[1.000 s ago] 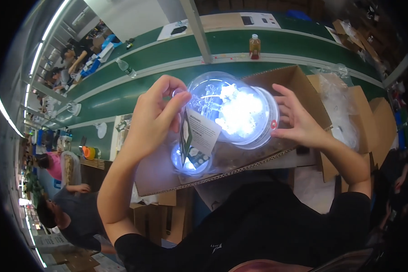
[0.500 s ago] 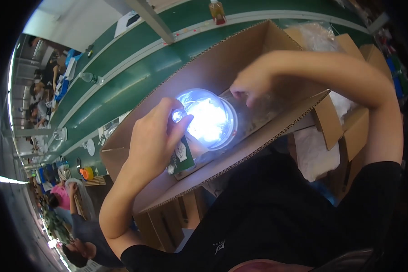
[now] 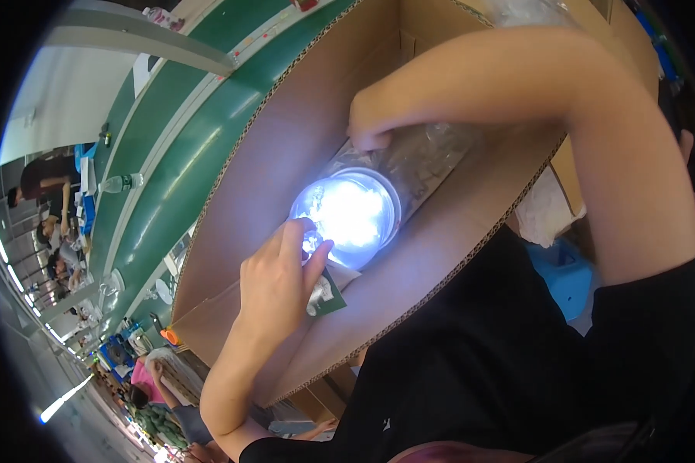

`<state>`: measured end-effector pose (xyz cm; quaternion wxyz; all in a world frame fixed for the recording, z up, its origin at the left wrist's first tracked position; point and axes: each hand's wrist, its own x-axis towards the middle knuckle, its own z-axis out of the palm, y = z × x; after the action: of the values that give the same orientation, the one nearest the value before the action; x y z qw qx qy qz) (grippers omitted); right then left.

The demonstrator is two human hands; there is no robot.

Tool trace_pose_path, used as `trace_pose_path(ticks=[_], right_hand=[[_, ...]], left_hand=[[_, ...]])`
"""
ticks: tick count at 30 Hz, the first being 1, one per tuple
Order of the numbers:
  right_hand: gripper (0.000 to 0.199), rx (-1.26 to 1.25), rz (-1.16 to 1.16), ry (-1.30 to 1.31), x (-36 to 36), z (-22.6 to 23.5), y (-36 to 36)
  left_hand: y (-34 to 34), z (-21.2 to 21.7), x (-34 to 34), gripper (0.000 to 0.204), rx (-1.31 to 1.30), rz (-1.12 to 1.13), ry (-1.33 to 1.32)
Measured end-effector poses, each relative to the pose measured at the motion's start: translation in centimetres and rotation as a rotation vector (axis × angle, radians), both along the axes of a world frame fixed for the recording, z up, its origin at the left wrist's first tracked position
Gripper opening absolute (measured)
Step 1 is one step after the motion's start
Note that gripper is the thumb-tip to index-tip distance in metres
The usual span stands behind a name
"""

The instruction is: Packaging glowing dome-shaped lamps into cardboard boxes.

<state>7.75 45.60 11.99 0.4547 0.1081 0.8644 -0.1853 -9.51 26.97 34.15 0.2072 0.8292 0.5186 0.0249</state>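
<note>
A brightly glowing, clear round lidded jar (image 3: 351, 208) is inside a long open cardboard box (image 3: 266, 166). My left hand (image 3: 274, 285) pinches the clear faceted knob (image 3: 312, 242) on its lid between thumb and fingers. A green card tag (image 3: 332, 299) hangs beside that hand. Farther into the box, my right hand (image 3: 371, 123) is closed with its fingers bent down, at the edge of some crinkled clear plastic wrap (image 3: 432, 162). Whatever its fingertips hold is hidden. Glare washes out the jar's contents.
A green workbench (image 3: 162, 154) runs along the left beyond the box, with a clear bottle (image 3: 122, 183) lying on it. A grey post (image 3: 139, 48) crosses the upper left. At right, a blue stool (image 3: 560, 282) stands below the box. Other people work at the far left.
The view has turned and come closer to the box. My right hand has moved farther along inside it, over the plastic wrap. My left hand keeps its pinch on the knob.
</note>
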Motion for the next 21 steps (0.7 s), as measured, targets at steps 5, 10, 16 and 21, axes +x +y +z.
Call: trace_pose_path(ticks=[5,10,16,21], right_hand=[[0.039,0.075,-0.195,0.002,-1.9,-5.5,0.3],[0.035,0.151,-0.4,-0.017,1.7,-10.9,2.9],[0.024,0.177,0.072,0.097,-2.8,7.2,-1.0],[0.029,0.191,-0.236,-0.036,-0.4,4.0,-1.7]], left_hand=[[0.7,-1.5,0.1,0.025,-0.046,-0.037,0.02],[1.0,-1.6,1.1,0.025,-0.037,-0.117,0.04],[-0.4,-1.9,-0.5,0.027,0.025,-0.109,0.056],[-0.9,-2.1,0.9,0.028,0.02,-0.152,0.053]])
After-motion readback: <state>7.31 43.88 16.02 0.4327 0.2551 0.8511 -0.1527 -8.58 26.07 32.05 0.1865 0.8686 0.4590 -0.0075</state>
